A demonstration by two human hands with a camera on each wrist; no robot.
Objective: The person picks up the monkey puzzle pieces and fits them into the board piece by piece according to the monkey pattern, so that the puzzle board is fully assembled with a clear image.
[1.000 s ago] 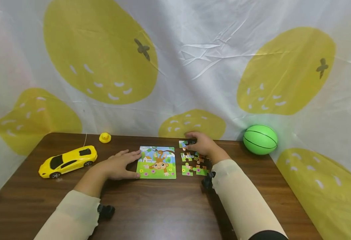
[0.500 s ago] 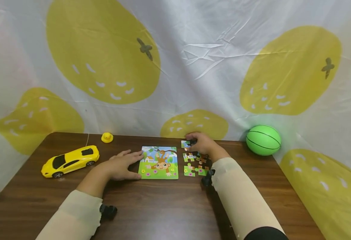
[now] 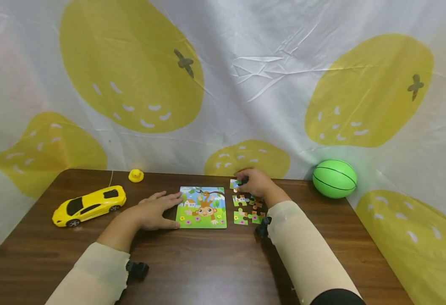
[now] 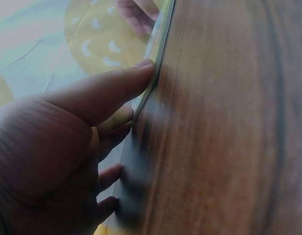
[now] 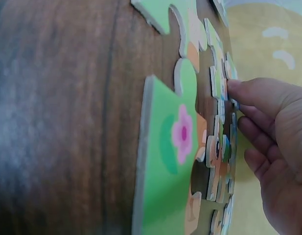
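Note:
A square puzzle board (image 3: 204, 207) with a monkey picture lies flat on the table. My left hand (image 3: 152, 212) touches its left side with fingers spread, the thumb by the near corner and the index finger higher up. In the left wrist view, the left thumb (image 4: 126, 81) rests at the board's edge. Right of the board, loose jigsaw pieces (image 3: 240, 217) lie in rows. My right hand (image 3: 257, 184) reaches over the far row, partly hiding it. Seen from the right wrist, the right thumb (image 5: 253, 93) touches a far piece while the other fingers extend beyond it.
A yellow toy car (image 3: 89, 205) stands on the left of the brown wooden table (image 3: 207, 262), with a small yellow rubber duck (image 3: 136, 175) near the back edge. A green ball (image 3: 334, 178) sits at the back right. A patterned cloth (image 3: 246, 106) hangs behind.
The head view has shifted slightly since one second ago. Both hands keep their places at the board and the puzzle pieces.

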